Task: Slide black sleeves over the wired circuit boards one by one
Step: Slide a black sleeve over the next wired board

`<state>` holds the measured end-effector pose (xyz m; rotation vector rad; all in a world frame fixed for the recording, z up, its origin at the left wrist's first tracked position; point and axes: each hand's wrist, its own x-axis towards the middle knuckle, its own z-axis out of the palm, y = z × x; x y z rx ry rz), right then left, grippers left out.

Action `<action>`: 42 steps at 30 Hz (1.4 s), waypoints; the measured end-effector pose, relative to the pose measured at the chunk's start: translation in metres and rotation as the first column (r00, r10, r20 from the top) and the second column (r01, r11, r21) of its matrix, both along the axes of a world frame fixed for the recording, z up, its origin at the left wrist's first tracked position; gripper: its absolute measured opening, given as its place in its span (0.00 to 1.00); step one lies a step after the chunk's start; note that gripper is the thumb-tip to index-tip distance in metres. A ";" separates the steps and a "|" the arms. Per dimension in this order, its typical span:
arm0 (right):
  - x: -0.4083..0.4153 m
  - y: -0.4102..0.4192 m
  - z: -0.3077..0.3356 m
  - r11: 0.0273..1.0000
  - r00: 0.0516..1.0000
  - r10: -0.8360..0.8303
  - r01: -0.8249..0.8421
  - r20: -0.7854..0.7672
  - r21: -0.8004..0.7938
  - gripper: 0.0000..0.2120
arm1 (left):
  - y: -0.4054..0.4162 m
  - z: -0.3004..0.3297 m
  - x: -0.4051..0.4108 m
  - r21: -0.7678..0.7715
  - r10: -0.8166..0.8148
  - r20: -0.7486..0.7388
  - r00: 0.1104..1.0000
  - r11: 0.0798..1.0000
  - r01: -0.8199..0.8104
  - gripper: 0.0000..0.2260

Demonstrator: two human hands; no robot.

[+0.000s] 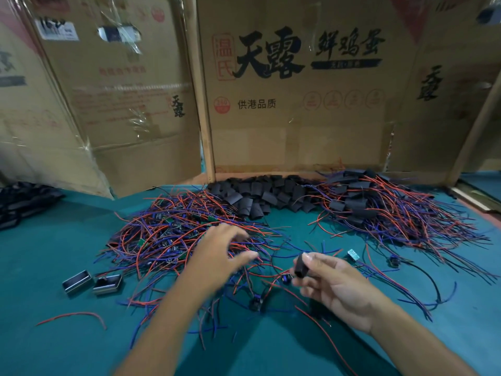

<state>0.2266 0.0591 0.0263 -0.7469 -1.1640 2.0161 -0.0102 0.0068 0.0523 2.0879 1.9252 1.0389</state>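
Many done: sleeved boards (360, 204) piled upper right of the bench (54, 261), wires trailing.
Left to do: bare wired circuit boards (173, 237) heaped centre-left; loose black sleeves (260, 194) stacked centre back.
Right hand (336, 289): lower right of centre, grip pinching one black sleeve (300, 265), open end toward the heap.
Left hand (219, 253): fingers spread over the bare heap, blurred, holding nothing; likely fetching the next board.

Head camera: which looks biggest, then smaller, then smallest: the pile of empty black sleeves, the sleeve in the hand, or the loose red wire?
1. Pile of empty black sleeves
2. Loose red wire
3. Sleeve held by the right hand

The sleeve sits nearer the camera, yet looks smallest.
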 end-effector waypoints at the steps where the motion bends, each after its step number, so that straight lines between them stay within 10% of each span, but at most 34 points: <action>1: 0.000 0.002 0.000 0.999 0.998 -0.054 0.054 -0.020 0.004 0.15 | 0.001 0.004 -0.015 -0.087 0.042 -0.047 0.998 0.995 -0.046 0.12; 7: -0.001 0.005 -0.002 0.996 0.995 -0.090 0.090 -0.041 -0.009 0.19 | 0.018 0.013 -0.073 -0.261 0.159 -0.541 0.826 0.902 -0.344 0.11; 14: -0.002 0.003 -0.003 0.996 0.996 -0.086 0.086 0.029 -0.014 0.20 | 0.023 0.017 -0.077 -0.104 0.094 -0.786 0.610 0.954 -0.280 0.10; 19: 0.000 0.004 0.000 0.994 0.993 -0.110 0.111 0.039 -0.011 0.18 | 0.019 0.046 -0.076 -0.086 0.101 -0.373 0.922 0.986 -0.143 0.07; 26: 0.003 0.008 -0.004 0.994 0.994 -0.104 0.105 0.041 -0.024 0.20 | 0.021 0.082 -0.058 0.118 0.132 0.110 0.985 0.982 -0.145 0.08; 32: 0.005 0.012 -0.009 0.991 0.990 -0.134 0.133 0.048 0.032 0.16 | 0.019 0.078 -0.033 -0.023 0.021 0.830 0.558 1.000 -0.004 0.12; 35: 0.005 0.011 -0.009 0.941 0.943 -0.249 0.183 0.219 0.283 0.07 | 0.013 0.059 -0.024 -0.037 0.022 0.923 0.384 0.999 0.031 0.11; 42: 0.016 0.015 -0.008 0.558 0.659 -0.610 -0.037 0.440 0.829 0.08 | 0.006 0.007 -0.002 0.030 0.007 0.953 0.303 0.992 -0.119 0.08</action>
